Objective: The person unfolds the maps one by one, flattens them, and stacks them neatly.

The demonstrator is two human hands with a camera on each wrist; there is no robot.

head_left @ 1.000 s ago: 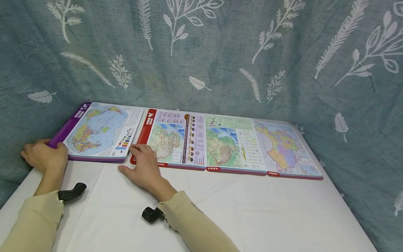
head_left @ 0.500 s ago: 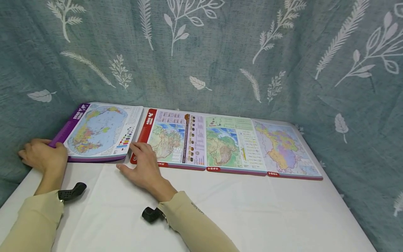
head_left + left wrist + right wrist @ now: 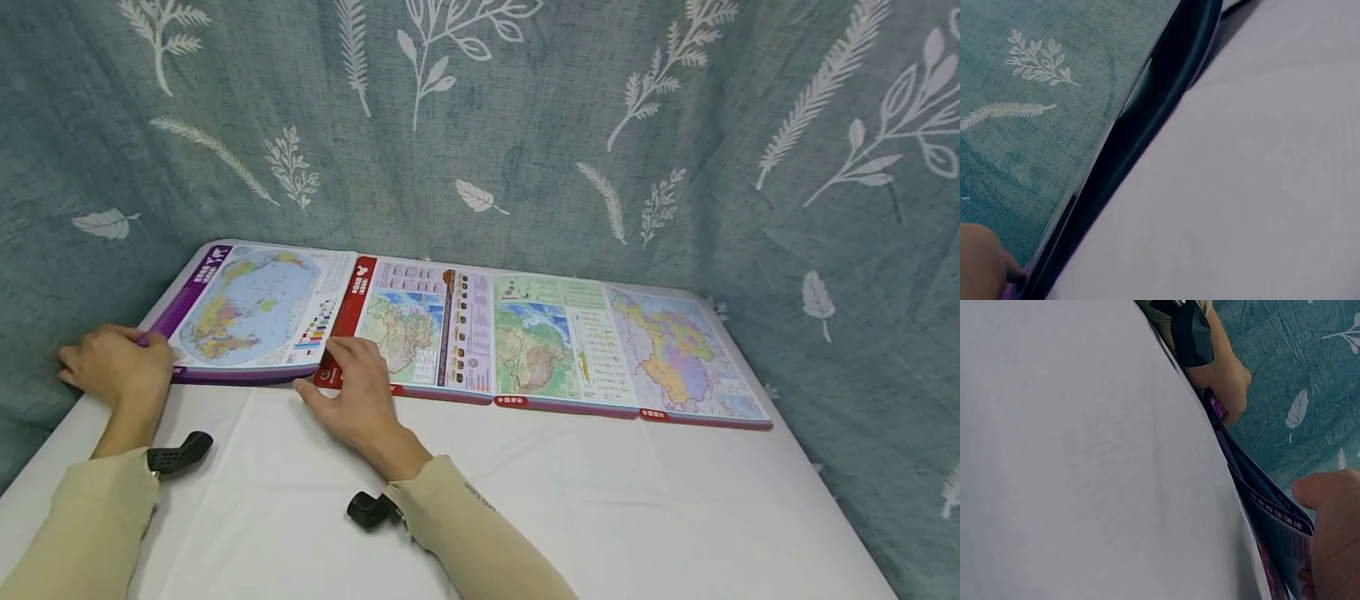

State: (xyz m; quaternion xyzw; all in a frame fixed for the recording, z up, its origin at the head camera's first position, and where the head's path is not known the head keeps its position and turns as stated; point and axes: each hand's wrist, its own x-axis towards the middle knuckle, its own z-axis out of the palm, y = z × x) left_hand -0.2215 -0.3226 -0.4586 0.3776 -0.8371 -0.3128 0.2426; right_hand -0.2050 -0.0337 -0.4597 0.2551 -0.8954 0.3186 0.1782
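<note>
At the back left of the table lies a purple-banded world map [image 3: 251, 312], stacked in layers whose front edges bow apart in the wrist views. My left hand [image 3: 123, 367] grips its front left corner, the thumb over the top and the fingers around the outer side. My right hand [image 3: 356, 400] rests at its front right corner, fingers loosely extended where it meets the red-banded map [image 3: 401, 333] and thumb near the front edge. In the right wrist view, the right hand [image 3: 1338, 531] is beside the layered edge. The world map's right edge lies against the red band.
Right of the red-banded map, a green-bordered relief map [image 3: 532, 346] and a coloured political map [image 3: 678, 350] continue the row. A white cloth covers the table [image 3: 600, 508]. Leaf-patterned blue-green fabric [image 3: 480, 125] hangs behind and at both sides.
The world map has slid right, closing the pale gap beside the red-banded map. Both hands have shifted slightly right with it. The view has also shifted a little.
</note>
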